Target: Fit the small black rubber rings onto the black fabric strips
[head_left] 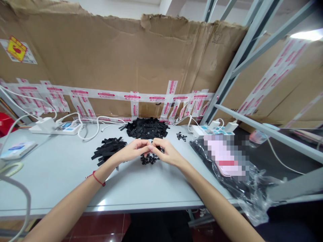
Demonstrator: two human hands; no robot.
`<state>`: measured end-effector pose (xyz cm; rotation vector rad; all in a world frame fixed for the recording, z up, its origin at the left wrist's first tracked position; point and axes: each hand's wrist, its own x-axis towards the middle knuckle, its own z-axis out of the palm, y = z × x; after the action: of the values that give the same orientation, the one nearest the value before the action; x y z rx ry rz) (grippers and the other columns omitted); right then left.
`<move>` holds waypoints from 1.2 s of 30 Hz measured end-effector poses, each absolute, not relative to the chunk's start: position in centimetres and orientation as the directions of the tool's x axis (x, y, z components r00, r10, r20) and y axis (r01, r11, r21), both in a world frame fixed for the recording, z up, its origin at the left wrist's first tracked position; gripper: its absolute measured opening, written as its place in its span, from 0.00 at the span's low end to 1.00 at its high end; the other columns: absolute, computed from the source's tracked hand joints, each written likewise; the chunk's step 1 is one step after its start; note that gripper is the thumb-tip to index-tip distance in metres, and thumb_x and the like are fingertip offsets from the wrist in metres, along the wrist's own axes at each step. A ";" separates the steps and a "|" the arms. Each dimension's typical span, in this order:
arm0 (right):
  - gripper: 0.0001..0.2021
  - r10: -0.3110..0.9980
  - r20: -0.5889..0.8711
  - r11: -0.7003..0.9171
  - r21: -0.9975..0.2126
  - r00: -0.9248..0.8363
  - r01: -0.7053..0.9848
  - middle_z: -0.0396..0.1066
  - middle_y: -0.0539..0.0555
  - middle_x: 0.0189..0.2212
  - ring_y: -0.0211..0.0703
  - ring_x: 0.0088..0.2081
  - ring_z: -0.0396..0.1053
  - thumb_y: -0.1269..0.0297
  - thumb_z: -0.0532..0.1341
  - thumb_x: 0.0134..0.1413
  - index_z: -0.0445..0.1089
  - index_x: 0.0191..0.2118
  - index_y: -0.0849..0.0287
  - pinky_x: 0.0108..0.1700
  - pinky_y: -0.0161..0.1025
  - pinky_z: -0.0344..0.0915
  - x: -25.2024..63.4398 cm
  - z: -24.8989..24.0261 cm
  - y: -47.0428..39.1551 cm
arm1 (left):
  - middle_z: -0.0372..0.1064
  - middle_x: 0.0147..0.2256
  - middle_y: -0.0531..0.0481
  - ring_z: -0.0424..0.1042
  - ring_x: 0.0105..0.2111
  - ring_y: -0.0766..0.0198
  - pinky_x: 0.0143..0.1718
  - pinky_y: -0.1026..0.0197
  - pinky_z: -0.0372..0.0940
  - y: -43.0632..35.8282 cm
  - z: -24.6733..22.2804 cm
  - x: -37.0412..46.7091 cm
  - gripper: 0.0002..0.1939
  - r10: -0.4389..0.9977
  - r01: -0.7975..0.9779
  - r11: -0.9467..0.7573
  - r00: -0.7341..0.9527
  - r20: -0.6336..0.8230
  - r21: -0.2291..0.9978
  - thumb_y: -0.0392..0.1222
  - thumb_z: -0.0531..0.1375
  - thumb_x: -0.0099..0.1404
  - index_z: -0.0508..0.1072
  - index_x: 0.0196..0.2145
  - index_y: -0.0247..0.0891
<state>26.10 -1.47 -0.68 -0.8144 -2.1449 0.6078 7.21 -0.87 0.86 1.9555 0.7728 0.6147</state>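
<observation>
My left hand (135, 150) and my right hand (166, 153) meet over the middle of the table, fingertips pinched together. Whatever sits between them is too small or too hidden to make out. Directly below lies a little heap of small black ring-like parts (149, 159), partly covered by the hands. Beside my left hand is a pile of short black strips (108, 150). Behind both hands rises a larger heap of black strips (147, 127), some with a small round spot on them.
A few black parts (181, 136) lie to the right. Further right, a pink phone-like item (225, 161), partly blurred, rests on a clear plastic bag (252, 188). Power strips (67, 129) with white cables line the back, before a tall cardboard sheet (126, 57). A metal frame (234, 67) stands right.
</observation>
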 end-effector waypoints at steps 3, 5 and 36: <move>0.18 0.689 0.469 0.704 -0.613 -0.552 0.359 0.59 0.49 0.23 0.36 0.27 0.57 0.57 0.47 0.65 0.59 0.25 0.58 0.32 0.36 0.56 25.7 -1.2 -1.3 | 0.56 0.22 0.55 0.55 0.24 0.68 0.29 0.64 0.55 -1.0 0.9 7.4 0.22 0.735 0.250 -0.364 0.669 0.112 0.897 0.59 0.50 0.64 0.62 0.24 0.38; 0.19 0.689 0.466 0.705 -0.608 -0.555 0.366 0.58 0.49 0.24 0.37 0.27 0.57 0.56 0.45 0.65 0.59 0.25 0.58 0.33 0.36 0.56 25.7 -1.4 -1.1 | 0.54 0.21 0.56 0.53 0.24 0.68 0.28 0.64 0.54 -1.0 1.0 7.6 0.24 0.749 0.245 -0.335 0.656 0.099 0.910 0.62 0.50 0.63 0.60 0.23 0.38; 0.16 0.917 0.232 0.396 -0.617 -0.323 0.680 0.66 0.49 0.20 0.35 0.23 0.60 0.64 0.52 0.60 0.72 0.26 0.61 0.30 0.33 0.54 28.4 -0.7 0.6 | 0.60 0.20 0.54 0.57 0.21 0.66 0.24 0.64 0.51 0.6 1.4 4.5 0.14 0.879 0.689 -0.314 0.471 -0.073 0.654 0.48 0.52 0.59 0.72 0.30 0.36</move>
<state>28.44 0.57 -0.68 -1.3602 -2.1035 0.5612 4.50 0.59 1.38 2.0960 1.2949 0.3951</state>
